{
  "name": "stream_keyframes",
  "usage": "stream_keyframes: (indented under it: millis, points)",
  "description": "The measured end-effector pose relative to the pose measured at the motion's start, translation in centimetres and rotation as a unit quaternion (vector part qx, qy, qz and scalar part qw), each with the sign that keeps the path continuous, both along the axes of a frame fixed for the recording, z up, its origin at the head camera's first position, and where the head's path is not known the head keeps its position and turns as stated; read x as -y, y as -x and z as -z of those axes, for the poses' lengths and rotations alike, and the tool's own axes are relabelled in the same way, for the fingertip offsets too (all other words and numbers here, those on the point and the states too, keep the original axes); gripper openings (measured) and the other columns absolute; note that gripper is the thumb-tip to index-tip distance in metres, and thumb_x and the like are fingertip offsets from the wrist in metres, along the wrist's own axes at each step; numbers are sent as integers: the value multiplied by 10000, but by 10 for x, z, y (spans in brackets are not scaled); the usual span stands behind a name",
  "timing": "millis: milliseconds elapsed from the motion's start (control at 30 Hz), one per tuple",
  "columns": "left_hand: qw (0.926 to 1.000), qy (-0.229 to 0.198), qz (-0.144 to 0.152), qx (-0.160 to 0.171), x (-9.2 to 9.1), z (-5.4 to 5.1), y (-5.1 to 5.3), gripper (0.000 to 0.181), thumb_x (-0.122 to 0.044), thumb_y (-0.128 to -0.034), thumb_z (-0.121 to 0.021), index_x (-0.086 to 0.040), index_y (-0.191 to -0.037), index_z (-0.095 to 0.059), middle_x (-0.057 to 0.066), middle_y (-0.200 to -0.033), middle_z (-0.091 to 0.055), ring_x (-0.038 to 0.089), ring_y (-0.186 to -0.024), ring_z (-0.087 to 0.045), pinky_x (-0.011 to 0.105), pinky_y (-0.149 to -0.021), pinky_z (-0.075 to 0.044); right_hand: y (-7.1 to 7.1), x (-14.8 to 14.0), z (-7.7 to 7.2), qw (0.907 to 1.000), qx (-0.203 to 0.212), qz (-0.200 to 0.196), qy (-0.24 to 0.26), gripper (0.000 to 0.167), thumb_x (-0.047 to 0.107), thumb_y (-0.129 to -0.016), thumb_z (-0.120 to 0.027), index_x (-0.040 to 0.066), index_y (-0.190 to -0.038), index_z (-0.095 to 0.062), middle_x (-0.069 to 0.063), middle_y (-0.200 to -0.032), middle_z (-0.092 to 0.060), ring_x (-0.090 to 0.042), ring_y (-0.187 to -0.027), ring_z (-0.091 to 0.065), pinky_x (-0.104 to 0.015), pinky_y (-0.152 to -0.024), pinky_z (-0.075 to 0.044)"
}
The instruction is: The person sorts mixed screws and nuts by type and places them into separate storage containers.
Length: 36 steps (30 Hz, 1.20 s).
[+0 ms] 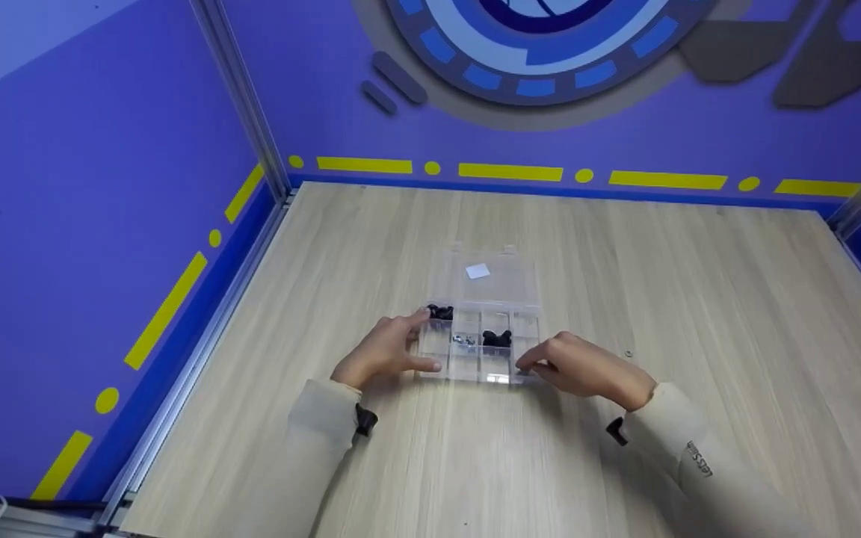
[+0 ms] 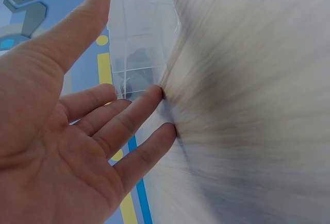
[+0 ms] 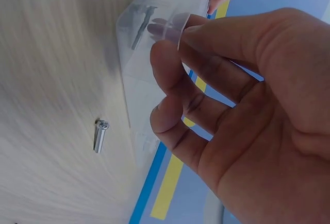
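Note:
A clear plastic compartment box (image 1: 466, 367) lies on the table with its lid folded back. My left hand (image 1: 389, 347) rests along the box's left side, its thumb near the front corner and its fingers loosely spread. My right hand (image 1: 576, 365) reaches into the front right compartment with bent fingers. Seen from the right wrist, silver screws (image 3: 143, 28) lie in that compartment close to the fingertips, which are partly behind the clear wall; whether they pinch anything is unclear. Black parts (image 1: 497, 339) and small silver pieces (image 1: 464, 340) sit in other compartments.
A loose screw (image 3: 99, 135) lies on the wooden table to the right of the box. The open lid (image 1: 505, 278) extends toward the back, with a white label (image 1: 477, 271) on it. Blue-purple panels (image 1: 550, 142) bound the table at the back and sides.

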State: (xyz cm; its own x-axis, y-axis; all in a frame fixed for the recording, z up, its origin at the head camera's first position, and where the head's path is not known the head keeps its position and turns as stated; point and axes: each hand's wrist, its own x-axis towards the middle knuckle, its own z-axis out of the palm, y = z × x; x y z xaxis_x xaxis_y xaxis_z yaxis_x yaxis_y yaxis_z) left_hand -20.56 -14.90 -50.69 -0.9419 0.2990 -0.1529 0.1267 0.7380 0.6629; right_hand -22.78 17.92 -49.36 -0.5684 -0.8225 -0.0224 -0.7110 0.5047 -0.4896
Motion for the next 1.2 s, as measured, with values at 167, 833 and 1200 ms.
stream_keyframes:
  millis: [167, 833, 1200]
  points:
    - [10000, -20, -18, 3, 0, 1, -1, 962, -344, -797, -892, -49, -1565, -394, 90, -1632, -341, 267, -1485, -365, 381, -1224, -293, -1, -1, 2, 10000, 77, 45, 29, 258, -68, -957, -616, 21, -1128, -786, -109, -1117, -765, -194, -950, -736, -344, -774, -614]
    - [9999, -85, -71, 66, 1, 2, -1, 976, -328, -796, -898, -66, -1579, -377, 92, -1634, -338, 282, -1447, -429, 392, -1205, -331, 22, -34, 13, 9755, -1366, 1481, 883, 148, -52, -888, -721, 61, -947, -795, -11, -921, -744, -90, -689, -609, -301, -616, -541]
    - [9997, -141, -136, 131, 1, 1, -1, 967, -319, -801, -897, -94, -1584, -377, 58, -1642, -331, 273, -1432, -451, 384, -1184, -367, 23, -49, 22, 9850, -1118, 1273, 337, 162, -68, -834, -786, 85, -881, -807, -1, -893, -727, -143, -798, -670, -355, -685, -576]
